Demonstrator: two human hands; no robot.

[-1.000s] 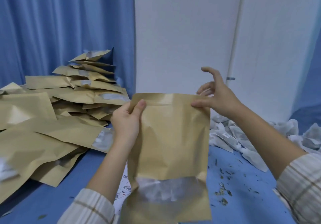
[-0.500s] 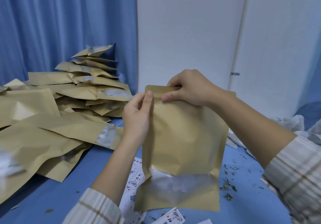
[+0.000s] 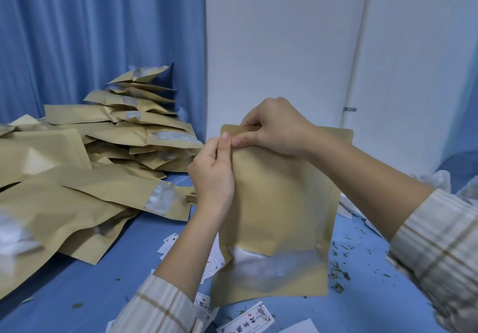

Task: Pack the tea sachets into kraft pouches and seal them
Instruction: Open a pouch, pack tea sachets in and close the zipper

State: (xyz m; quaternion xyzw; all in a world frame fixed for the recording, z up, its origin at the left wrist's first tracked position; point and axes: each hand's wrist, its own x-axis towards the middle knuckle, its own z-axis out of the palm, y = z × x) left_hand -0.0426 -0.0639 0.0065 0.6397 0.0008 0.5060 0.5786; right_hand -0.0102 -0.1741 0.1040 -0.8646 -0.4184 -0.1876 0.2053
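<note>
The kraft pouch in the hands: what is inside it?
Through the clear window low on the kraft pouch, pale white contents show, too blurred to identify. Above it, opaque paper hides the inside. Both the left hand and right hand pinch its top edge.

Both forearms are bare. The left sleeve (image 3: pixel 160 307), at seven o'clock, and the right sleeve (image 3: pixel 439 250), at four o'clock, are pushed-up cream cloth with brown and grey plaid stripes.

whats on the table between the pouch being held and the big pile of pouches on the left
In the head view, mostly bare blue tabletop, with a few small white printed cards beside the held pouch. The pile lies further left.
</note>
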